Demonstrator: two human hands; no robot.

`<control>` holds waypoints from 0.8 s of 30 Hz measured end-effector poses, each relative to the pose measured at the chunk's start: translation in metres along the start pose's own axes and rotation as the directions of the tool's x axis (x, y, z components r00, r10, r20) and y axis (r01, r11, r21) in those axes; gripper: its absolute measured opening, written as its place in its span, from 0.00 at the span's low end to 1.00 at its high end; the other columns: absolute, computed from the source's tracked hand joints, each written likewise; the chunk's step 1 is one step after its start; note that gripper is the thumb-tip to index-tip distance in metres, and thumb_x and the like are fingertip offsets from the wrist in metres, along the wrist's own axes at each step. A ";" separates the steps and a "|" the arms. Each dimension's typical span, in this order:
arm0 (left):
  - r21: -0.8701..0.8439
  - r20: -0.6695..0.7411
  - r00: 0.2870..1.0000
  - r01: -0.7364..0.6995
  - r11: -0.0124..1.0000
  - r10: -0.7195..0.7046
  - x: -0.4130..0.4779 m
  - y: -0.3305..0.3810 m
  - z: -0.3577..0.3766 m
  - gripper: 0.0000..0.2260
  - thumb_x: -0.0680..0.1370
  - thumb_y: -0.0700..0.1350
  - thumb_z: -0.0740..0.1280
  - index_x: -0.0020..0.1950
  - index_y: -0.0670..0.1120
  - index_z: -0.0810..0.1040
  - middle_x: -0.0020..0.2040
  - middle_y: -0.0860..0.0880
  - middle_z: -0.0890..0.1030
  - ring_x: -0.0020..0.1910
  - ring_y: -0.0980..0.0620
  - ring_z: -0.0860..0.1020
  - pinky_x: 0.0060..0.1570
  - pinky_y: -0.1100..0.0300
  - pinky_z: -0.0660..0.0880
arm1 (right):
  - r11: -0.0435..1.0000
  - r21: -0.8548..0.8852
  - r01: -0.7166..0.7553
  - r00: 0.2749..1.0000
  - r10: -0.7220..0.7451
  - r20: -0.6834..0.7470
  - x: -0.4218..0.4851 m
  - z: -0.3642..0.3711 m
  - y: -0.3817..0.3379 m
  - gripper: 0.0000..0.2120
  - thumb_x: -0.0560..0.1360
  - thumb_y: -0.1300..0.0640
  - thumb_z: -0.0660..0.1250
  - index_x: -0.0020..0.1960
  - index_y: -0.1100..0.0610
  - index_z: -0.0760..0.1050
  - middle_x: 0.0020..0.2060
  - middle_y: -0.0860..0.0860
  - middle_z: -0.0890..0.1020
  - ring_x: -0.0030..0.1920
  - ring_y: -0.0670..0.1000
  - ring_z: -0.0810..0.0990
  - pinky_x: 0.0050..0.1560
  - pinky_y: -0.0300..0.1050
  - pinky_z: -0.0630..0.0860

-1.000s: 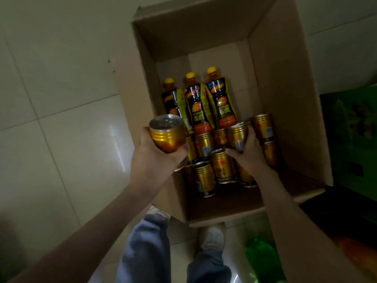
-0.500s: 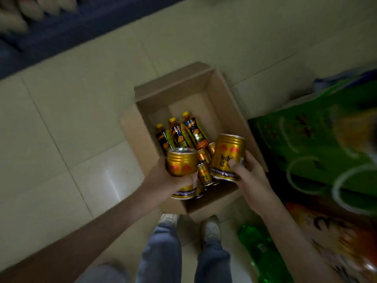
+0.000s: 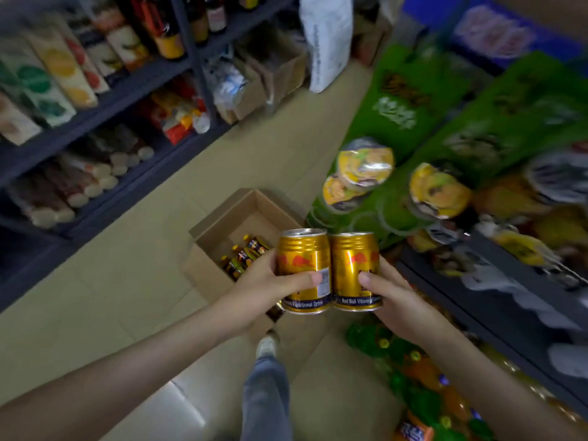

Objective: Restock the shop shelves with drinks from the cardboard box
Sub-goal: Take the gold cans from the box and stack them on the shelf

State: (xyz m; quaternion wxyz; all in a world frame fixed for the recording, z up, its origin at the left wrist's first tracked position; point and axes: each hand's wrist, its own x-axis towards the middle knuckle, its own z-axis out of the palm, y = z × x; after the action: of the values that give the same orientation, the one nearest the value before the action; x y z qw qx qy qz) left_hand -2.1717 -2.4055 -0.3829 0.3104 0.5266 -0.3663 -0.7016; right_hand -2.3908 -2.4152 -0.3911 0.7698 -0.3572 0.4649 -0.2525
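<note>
Drink can, gold, upright, gripped in curled left hand, touching side by side a second gold can gripped in curled right hand; beneath them, open cardboard box on tiled floor, bottles lying inside; stocked shelves on both sides.

Left can: we read "Functional Drink" in pale letters on the dark band round its foot; the start of the line is hidden.
Left can, side patch: we see a white panel with a barcode, but its digits are too small for us to read.
Right can: we read "Red Bull Vitamin" on its dark band; the rest curves out of sight.
Green carton: we see large white characters, too blurred to read.
White sack: we cannot make out its column of dark print.
</note>
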 end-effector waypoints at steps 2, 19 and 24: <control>0.042 0.045 0.999 -0.020 0.999 0.018 -0.021 0.003 0.043 0.28 0.58 0.53 0.77 0.56 0.49 0.77 0.50 0.50 0.85 0.52 0.50 0.82 0.54 0.53 0.77 | 0.998 -0.021 0.051 0.997 -0.052 -0.049 -0.054 -0.014 0.004 0.47 0.59 0.42 0.80 0.72 0.52 0.64 0.64 0.55 0.77 0.63 0.58 0.77 0.62 0.57 0.75; 0.258 0.640 0.764 -0.308 0.916 0.076 -0.154 0.034 0.429 0.23 0.62 0.50 0.73 0.56 0.53 0.75 0.51 0.53 0.83 0.51 0.54 0.82 0.50 0.60 0.76 | 0.897 -0.120 0.425 0.634 -0.389 -0.669 -0.472 -0.129 0.035 0.39 0.56 0.44 0.79 0.64 0.51 0.71 0.56 0.52 0.83 0.55 0.54 0.82 0.52 0.50 0.79; 0.262 0.797 0.598 -0.463 0.847 0.080 -0.180 0.054 0.511 0.25 0.60 0.52 0.75 0.56 0.56 0.75 0.53 0.54 0.83 0.53 0.54 0.81 0.55 0.56 0.76 | 0.848 -0.249 0.468 0.365 -0.442 -0.819 -0.552 -0.139 0.038 0.26 0.66 0.49 0.75 0.62 0.53 0.73 0.53 0.52 0.84 0.52 0.53 0.83 0.49 0.47 0.79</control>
State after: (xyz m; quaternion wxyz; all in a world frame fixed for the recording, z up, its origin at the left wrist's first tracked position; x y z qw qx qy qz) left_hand -2.6175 -2.1907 -0.1549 0.1047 0.1740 -0.6896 -0.6951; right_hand -2.7557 -2.0376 -0.1693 0.3423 -0.2888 0.6606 -0.6025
